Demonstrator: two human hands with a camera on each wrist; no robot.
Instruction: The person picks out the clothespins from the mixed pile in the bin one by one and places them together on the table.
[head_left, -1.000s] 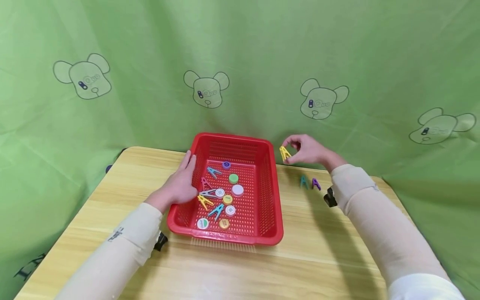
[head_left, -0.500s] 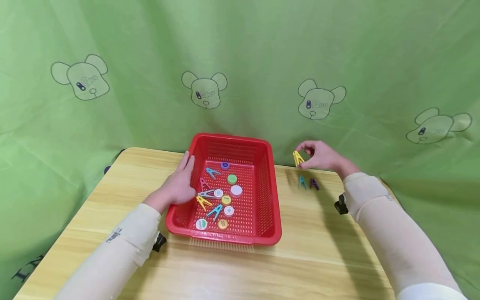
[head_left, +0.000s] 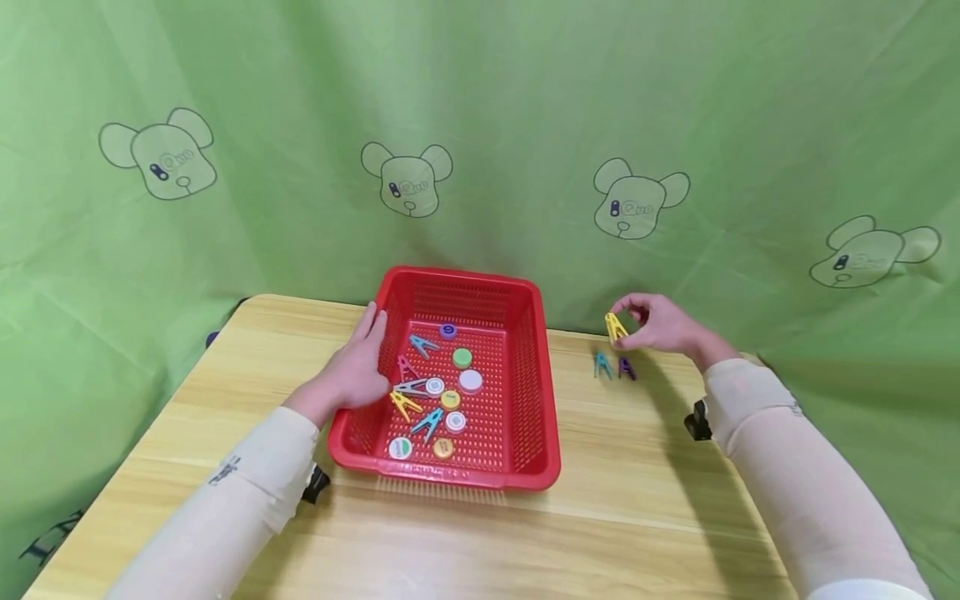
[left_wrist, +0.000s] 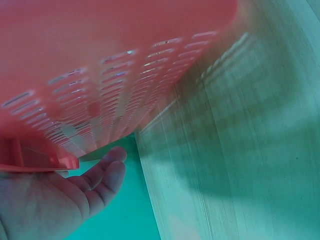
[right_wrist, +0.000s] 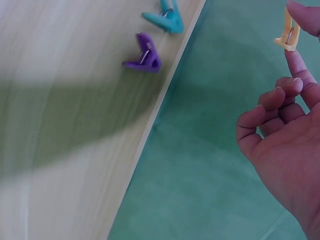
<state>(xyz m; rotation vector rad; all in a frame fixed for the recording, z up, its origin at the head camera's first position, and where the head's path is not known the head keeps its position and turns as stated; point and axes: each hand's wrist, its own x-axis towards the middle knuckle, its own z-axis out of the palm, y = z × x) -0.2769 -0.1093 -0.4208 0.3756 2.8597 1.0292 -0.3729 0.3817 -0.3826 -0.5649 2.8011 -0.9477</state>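
Note:
My right hand (head_left: 663,323) pinches a yellow clothespin (head_left: 615,327) between thumb and index finger. In the right wrist view, the clothespin (right_wrist: 288,37) spans the gap between those two fingertips, while the other fingers curl loosely. Just below that hand, a teal clothespin (head_left: 602,364) and a purple clothespin (head_left: 627,368) lie on the table by its back edge. At the left, my left hand (head_left: 356,371) holds the rim of a red plastic basket (head_left: 551,417), thumb over the edge and fingers along the outside. The left wrist view shows its fingers (left_wrist: 107,180) stretched below the rim.
Inside the basket lie several bottle caps, among them a green cap (head_left: 462,358), and several clothespins, including a blue clothespin (head_left: 427,425). The basket stands on a wooden table (head_left: 600,517). Behind it hangs a green curtain (head_left: 510,108) with printed bear heads.
My right hand has moved right and slightly down with the yellow clothespin, away from the basket and over the teal and purple clothespins. The left hand keeps its place on the basket.

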